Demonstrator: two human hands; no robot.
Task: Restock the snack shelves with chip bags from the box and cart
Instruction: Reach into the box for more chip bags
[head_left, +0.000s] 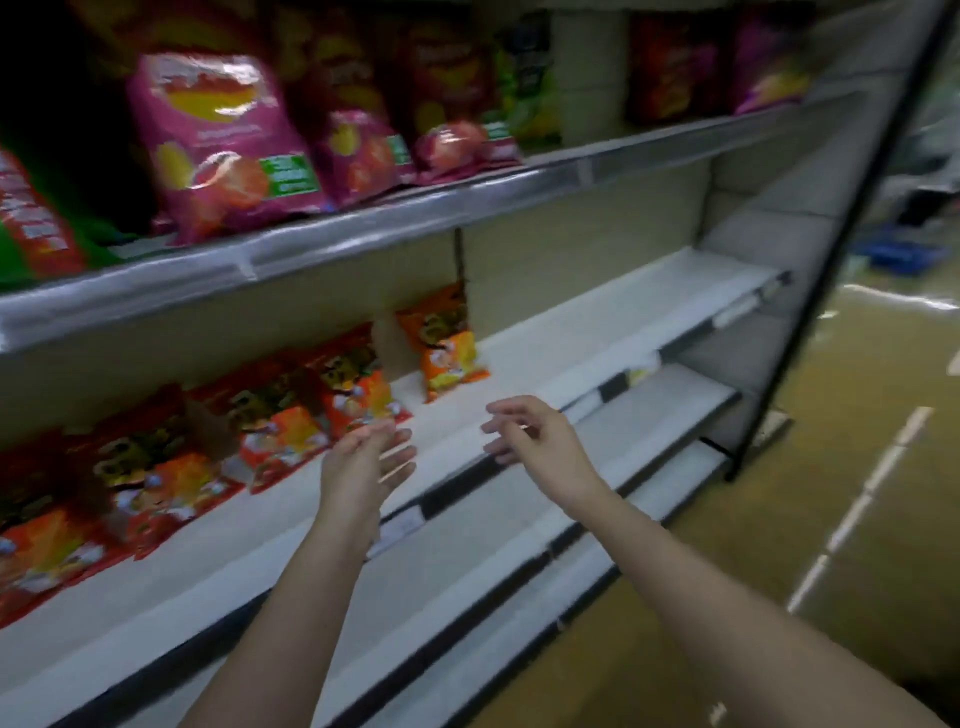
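Nearest the camera, two bare forearms reach forward over the lower white shelf boards (467, 587), whose front edges carry dark price strips. Both hands are empty. The left hand (363, 457) is held with its palm turned sideways and its fingers straight and relaxed, just in front of the middle white shelf (597, 332), close to the right end of a row of orange-red snack bags (182, 462). The right hand (530, 434) hovers beside it, fingers loosely spread and slightly bent, gripping nothing, above that shelf's front edge.

Along the left part of the middle shelf the orange-red bags stand in an overlapping row reaching to the left edge of the view. A single orange snack bag (447, 348) stands apart from them, further back near the shelf's rear wall beside a dark upright divider. To the right of it the shelf board lies bare to its far end.

Above, on the upper shelf with a silver front rail (363, 228), stand pink chip bags (223, 140), a green and red bag (31, 223) at the left edge, and darker red and purple bags further right, all blurred. Beyond the shelving's right end lies a yellowish floor (857, 467).
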